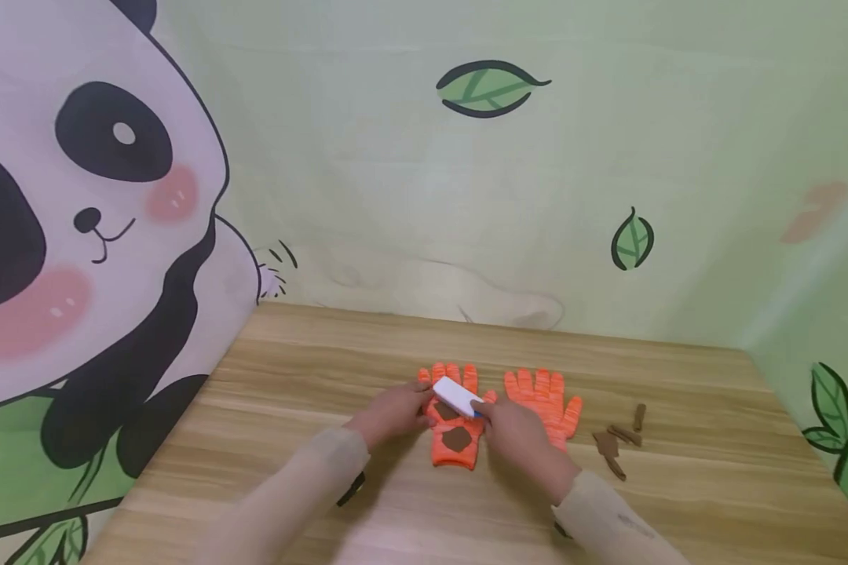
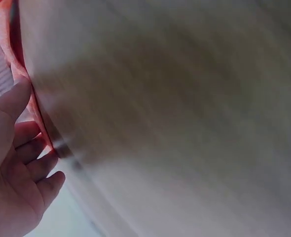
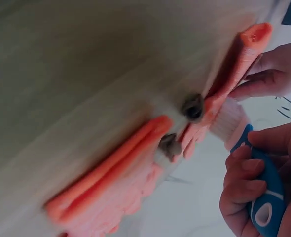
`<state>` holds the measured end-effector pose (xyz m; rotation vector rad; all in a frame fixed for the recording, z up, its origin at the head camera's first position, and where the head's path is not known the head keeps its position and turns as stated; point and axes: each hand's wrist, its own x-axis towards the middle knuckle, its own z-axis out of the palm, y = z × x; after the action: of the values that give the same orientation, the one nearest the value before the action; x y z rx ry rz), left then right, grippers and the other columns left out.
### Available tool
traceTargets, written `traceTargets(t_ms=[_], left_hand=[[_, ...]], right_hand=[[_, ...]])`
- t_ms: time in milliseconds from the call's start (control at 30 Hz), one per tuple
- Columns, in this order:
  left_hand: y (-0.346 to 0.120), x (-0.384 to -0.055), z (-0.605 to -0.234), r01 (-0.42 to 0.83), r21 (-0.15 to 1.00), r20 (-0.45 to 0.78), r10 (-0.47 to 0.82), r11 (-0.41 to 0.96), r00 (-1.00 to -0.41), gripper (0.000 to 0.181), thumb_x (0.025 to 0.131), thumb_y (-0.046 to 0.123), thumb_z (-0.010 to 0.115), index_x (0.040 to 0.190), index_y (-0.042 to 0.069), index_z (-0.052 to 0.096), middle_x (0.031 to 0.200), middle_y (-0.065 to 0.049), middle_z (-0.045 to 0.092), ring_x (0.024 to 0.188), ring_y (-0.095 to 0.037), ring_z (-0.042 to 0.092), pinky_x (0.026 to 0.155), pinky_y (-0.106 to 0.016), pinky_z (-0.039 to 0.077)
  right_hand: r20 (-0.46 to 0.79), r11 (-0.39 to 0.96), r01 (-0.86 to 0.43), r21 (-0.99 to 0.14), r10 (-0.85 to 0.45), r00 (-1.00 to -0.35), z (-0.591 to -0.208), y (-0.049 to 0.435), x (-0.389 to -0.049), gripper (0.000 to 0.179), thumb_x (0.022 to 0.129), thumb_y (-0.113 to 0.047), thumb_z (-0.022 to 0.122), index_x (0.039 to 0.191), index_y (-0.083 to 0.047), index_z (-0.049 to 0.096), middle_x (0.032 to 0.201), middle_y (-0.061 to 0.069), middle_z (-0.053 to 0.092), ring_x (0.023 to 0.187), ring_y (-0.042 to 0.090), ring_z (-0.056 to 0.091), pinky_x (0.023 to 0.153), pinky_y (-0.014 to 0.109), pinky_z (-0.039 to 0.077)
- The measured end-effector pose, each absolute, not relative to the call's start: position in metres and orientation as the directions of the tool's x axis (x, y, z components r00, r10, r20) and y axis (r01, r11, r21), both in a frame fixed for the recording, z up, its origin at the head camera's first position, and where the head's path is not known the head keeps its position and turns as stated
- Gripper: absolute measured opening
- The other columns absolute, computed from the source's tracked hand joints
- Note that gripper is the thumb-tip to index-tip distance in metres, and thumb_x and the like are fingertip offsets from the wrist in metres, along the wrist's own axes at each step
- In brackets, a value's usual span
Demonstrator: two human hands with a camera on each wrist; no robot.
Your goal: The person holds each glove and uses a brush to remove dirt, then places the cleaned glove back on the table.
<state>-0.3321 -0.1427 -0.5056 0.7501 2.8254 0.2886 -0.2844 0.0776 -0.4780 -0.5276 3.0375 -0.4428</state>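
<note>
An orange knit glove (image 1: 455, 461) lies on the wooden table with two brown patches, one of them on its cuff. My left hand (image 1: 392, 414) holds this glove by its left edge, the thumb on the edge and the fingers along it. In my right hand (image 1: 519, 436) is a scrubbing brush (image 3: 267, 183) with a blue and white handle, gripped with curled fingers. Its white bristles (image 3: 227, 118) face down over the glove, right at the fabric in the right wrist view. A second orange glove (image 1: 539, 399) lies just to the right.
Several brown scraps (image 1: 606, 445) lie on the table (image 1: 707, 408) to the right of the gloves. Behind the table hangs a pale green backdrop (image 1: 396, 196) with a panda and leaves on it.
</note>
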Motion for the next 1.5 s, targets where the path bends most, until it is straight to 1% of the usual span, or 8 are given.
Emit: traceTargets(t_ms=[167,300,567,733,867,1000,1233,1500], left_hand=[[-0.139,-0.333,-0.504,0.467,0.206,-0.152,0.500,0.860,-0.853,0.060,0.099,0.033,0.068,0.148,0.003,0.052,0.158,-0.013,0.050,0.144,-0.033,0.051,0.118,-0.044,0.044],[-0.139,-0.334,-0.505,0.467,0.161,-0.152,0.489,0.869,-0.859,0.062,0.098,0.036,0.068,0.149,0.005,0.052,0.157,-0.012,0.052,0.144,-0.030,0.052,0.117,-0.044,0.045],[-0.142,-0.336,-0.504,0.578,0.105,-0.118,0.587,0.809,-0.801,0.063,0.097,0.034,0.070,0.152,0.011,0.049,0.163,-0.008,0.044,0.155,-0.030,0.036,0.123,-0.048,0.037],[-0.148,-0.345,-0.509,0.530,0.177,-0.182,0.557,0.829,-0.810,0.063,0.096,0.039,0.071,0.151,0.015,0.053,0.162,-0.004,0.047,0.155,-0.030,0.037,0.124,-0.048,0.036],[-0.153,-0.352,-0.515,0.481,0.263,-0.187,0.533,0.837,-0.825,0.068,0.093,0.041,0.074,0.152,0.016,0.052,0.165,-0.001,0.042,0.157,-0.031,0.032,0.124,-0.050,0.035],[-0.157,-0.355,-0.516,0.467,0.305,-0.192,0.533,0.830,-0.824,0.072,0.092,0.043,0.074,0.154,0.016,0.049,0.166,0.000,0.040,0.158,-0.032,0.030,0.125,-0.051,0.034],[-0.162,-0.355,-0.513,0.455,0.330,-0.217,0.536,0.827,-0.816,0.074,0.091,0.043,0.075,0.155,0.019,0.047,0.166,-0.003,0.039,0.158,-0.033,0.029,0.125,-0.051,0.034],[-0.160,-0.355,-0.511,0.434,0.335,-0.227,0.518,0.836,-0.824,0.071,0.092,0.040,0.075,0.154,0.019,0.048,0.167,0.000,0.038,0.159,-0.029,0.027,0.125,-0.058,0.029]], right_hand=[[0.035,0.908,-0.338,-0.249,-0.340,-0.940,-0.474,0.093,-0.275,0.031,0.097,-0.009,0.066,0.125,-0.016,0.075,0.090,0.010,0.075,0.066,0.013,0.057,0.055,0.029,0.040],[0.032,0.913,-0.323,-0.249,-0.326,-0.945,-0.467,0.101,-0.271,0.032,0.097,-0.009,0.065,0.128,-0.014,0.074,0.089,0.011,0.075,0.062,0.013,0.050,0.051,0.028,0.036],[-0.030,0.934,-0.265,-0.239,-0.280,-0.960,-0.461,0.098,-0.276,0.031,0.100,-0.009,0.062,0.129,-0.011,0.072,0.101,0.013,0.078,0.064,0.014,0.052,0.053,0.028,0.037],[0.051,0.914,-0.299,-0.276,-0.297,-0.954,-0.466,0.091,-0.277,0.034,0.099,-0.011,0.063,0.132,-0.015,0.071,0.085,0.010,0.073,0.055,0.013,0.040,0.049,0.025,0.026],[0.106,0.891,-0.388,-0.236,-0.374,-0.921,-0.467,0.086,-0.278,0.032,0.097,-0.011,0.066,0.126,-0.020,0.075,0.079,0.003,0.068,0.053,0.012,0.035,0.050,0.023,0.024],[0.057,0.880,-0.432,-0.196,-0.430,-0.901,-0.470,0.084,-0.281,0.031,0.097,-0.010,0.065,0.124,-0.020,0.076,0.074,0.003,0.062,0.055,0.012,0.036,0.051,0.023,0.025],[0.047,0.903,-0.393,-0.175,-0.391,-0.919,-0.465,0.091,-0.278,0.031,0.096,-0.010,0.067,0.124,-0.021,0.076,0.086,0.005,0.072,0.060,0.011,0.044,0.052,0.026,0.031],[0.024,0.872,-0.472,-0.131,-0.474,-0.880,-0.469,0.082,-0.285,0.034,0.096,-0.012,0.065,0.128,-0.023,0.074,0.072,0.003,0.058,0.055,0.011,0.035,0.050,0.024,0.024]])
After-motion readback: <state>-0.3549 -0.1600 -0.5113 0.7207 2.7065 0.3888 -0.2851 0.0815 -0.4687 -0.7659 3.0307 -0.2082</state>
